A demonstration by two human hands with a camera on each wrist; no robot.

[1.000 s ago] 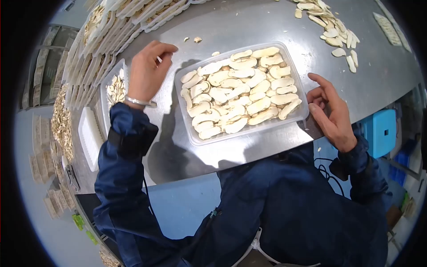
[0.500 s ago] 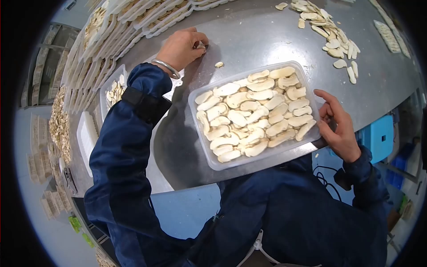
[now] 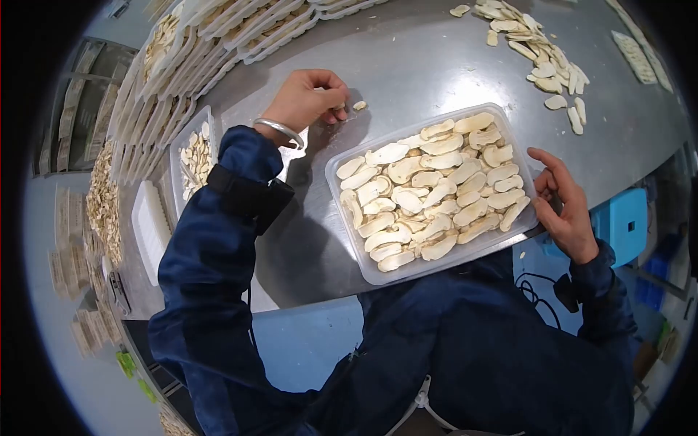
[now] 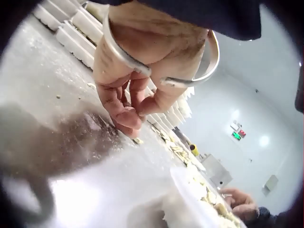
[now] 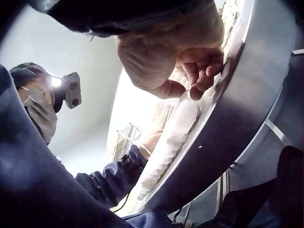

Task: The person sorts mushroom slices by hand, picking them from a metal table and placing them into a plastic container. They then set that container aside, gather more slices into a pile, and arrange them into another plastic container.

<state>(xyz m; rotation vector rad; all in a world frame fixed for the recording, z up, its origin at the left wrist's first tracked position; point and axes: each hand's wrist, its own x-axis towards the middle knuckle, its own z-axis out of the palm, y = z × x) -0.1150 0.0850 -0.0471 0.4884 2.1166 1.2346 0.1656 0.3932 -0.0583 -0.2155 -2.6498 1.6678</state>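
Now, right hand (image 3: 567,214) pinching the tray (image 3: 363,251) of slices (image 3: 443,161) at three o'clock!
Tray's on the tabletop (image 3: 414,65); left hand (image 3: 311,100) at its ten o'clock, fingers curled beside a crumb (image 3: 359,105), can't tell its grip's contents.

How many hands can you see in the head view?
2. The left hand is just off the far left corner of the tray; the right hand is at its right edge. Some fingers are partly hidden.
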